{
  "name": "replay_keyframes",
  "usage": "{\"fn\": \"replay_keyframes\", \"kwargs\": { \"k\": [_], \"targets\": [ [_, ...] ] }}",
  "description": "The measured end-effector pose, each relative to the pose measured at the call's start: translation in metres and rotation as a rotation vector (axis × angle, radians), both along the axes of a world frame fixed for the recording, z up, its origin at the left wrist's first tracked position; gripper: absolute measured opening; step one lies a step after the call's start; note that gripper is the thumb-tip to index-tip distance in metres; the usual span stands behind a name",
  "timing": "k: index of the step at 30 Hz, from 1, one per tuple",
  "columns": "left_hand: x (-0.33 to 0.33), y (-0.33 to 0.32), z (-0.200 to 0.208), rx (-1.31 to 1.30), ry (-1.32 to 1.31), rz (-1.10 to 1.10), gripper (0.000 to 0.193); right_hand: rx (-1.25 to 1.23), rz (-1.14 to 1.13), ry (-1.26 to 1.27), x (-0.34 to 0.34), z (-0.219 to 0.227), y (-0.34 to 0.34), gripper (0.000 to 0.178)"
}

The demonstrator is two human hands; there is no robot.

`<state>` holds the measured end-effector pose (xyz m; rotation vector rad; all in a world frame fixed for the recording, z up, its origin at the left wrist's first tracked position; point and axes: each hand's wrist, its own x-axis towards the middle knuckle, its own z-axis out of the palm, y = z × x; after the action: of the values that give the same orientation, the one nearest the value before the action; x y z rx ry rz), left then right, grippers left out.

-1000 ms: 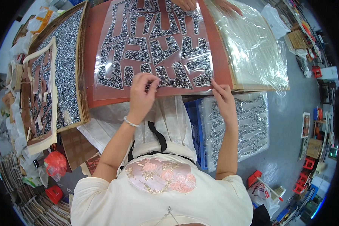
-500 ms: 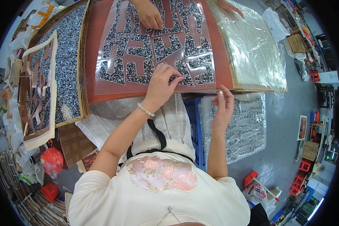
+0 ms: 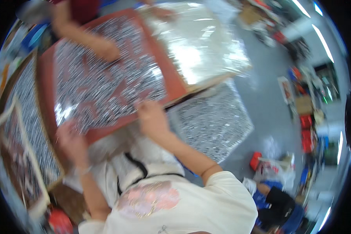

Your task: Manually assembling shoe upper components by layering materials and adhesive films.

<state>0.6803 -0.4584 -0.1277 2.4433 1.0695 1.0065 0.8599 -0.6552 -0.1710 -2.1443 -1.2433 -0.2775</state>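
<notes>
A clear plastic sheet with glittery black-and-silver shapes lies on a red board, all streaked by motion. My left hand is at the sheet's near left corner, its fingers smeared by blur. At the near edge, farther right, my right hand has its fingers closed on the sheet's margin. Across the board a co-worker's hand reaches over the sheet's far part. The same glittery pattern shows on a sheet pile below the board's right side.
A wooden tray of glitter pieces stands left, with a pale cut-out frame over it. Shiny clear sheets lie at the far right of the board. A red dustpan and another person are at lower right.
The view has swung, blurring everything. My left hand has gone from the glitter shapes to the near left corner; my right hand has moved onto the near edge. The co-worker's arm shows more.
</notes>
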Motion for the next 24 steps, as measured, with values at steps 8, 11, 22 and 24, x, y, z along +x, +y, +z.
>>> {"fn": "replay_keyframes", "kwargs": {
  "k": [8,11,22,24],
  "targets": [
    [-0.189,0.114,0.002,-0.061,0.399,0.304,0.031,-0.559,0.084,-0.248,0.011,0.065,0.017,0.019],
    [-0.187,0.116,-0.004,-0.077,0.610,0.332,0.028,-0.751,0.086,-0.362,0.001,0.065,0.024,0.022],
    [-0.195,0.105,0.009,-0.044,0.478,0.275,0.020,-0.179,0.027,0.073,0.001,0.035,-0.011,0.027],
    [-0.192,0.101,0.011,-0.026,0.442,0.271,0.020,0.057,-0.003,0.300,0.011,0.023,-0.025,0.032]
  ]
}}
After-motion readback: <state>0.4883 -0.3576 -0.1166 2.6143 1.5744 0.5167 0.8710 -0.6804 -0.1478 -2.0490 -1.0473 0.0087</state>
